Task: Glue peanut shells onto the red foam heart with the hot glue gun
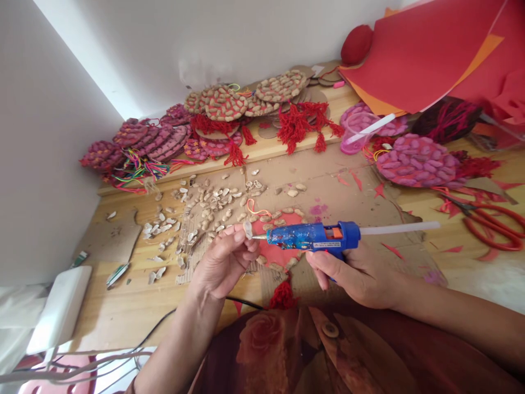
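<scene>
While loose peanut shells (209, 202) lie scattered over the cardboard sheet (348, 180) at the left, the left hand (221, 262) is closed in a pinch, thumb and fingertips gripping one peanut shell half (248, 229). The metal nozzle of the blue hot glue gun (314, 236) sits right at that shell. Beneath the gun lies a red card disc (279, 254) with shells stuck round its rim. The right hand (353, 273) is wrapped around the gun's grip, and a clear glue stick (400, 229) juts from the gun's back. Farther right, red-handled scissors (492, 224) rest on the wooden table (131, 306), near a pink shell-covered disc (418, 161).
</scene>
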### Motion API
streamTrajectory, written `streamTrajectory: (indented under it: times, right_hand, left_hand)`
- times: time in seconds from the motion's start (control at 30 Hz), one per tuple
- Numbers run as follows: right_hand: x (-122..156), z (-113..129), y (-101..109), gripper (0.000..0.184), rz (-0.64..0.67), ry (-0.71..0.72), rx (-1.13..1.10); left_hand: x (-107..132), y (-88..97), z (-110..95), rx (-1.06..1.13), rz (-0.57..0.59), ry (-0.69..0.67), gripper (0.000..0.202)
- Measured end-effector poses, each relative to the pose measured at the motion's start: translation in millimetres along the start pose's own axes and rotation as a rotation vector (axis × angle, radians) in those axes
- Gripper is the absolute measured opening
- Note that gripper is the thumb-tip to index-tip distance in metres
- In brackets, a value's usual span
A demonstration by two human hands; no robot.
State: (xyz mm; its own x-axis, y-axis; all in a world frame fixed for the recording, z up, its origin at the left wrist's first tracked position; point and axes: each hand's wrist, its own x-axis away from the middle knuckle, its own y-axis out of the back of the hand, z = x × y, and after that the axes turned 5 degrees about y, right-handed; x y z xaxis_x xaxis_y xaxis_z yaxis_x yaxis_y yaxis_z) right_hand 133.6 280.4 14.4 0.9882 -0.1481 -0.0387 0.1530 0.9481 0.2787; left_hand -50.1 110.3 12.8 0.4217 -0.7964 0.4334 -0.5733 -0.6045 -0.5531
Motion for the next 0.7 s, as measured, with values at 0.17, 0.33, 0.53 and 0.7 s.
streamTrajectory:
  times: [0.17,0.33,0.53,0.7]
  right_hand:
    - [-0.8,-0.6,-0.4,0.047,-0.007,0.008,0.001]
    - [-1.7,0.7,-0.2,0.046,-0.003,-0.017,-0.014]
    - [-4.3,-1.6,-2.1,0.047,-0.066,-0.017,-0.086]
    - [-17.5,-14.2,-3.5,0.047,-0.338,-0.136,-0.375]
  left_hand:
    - [0.0,-0.2,0.0,0.008,0.012,-0.015,0.031]
    - [-0.4,-0.6,1.4,0.013,0.009,-0.011,0.03]
    - [0.5,2.8,-7.9,0.017,0.021,-0.072,0.027]
    - [3.4,9.0,-26.5,-0.251,-0.001,-0.234,0.023]
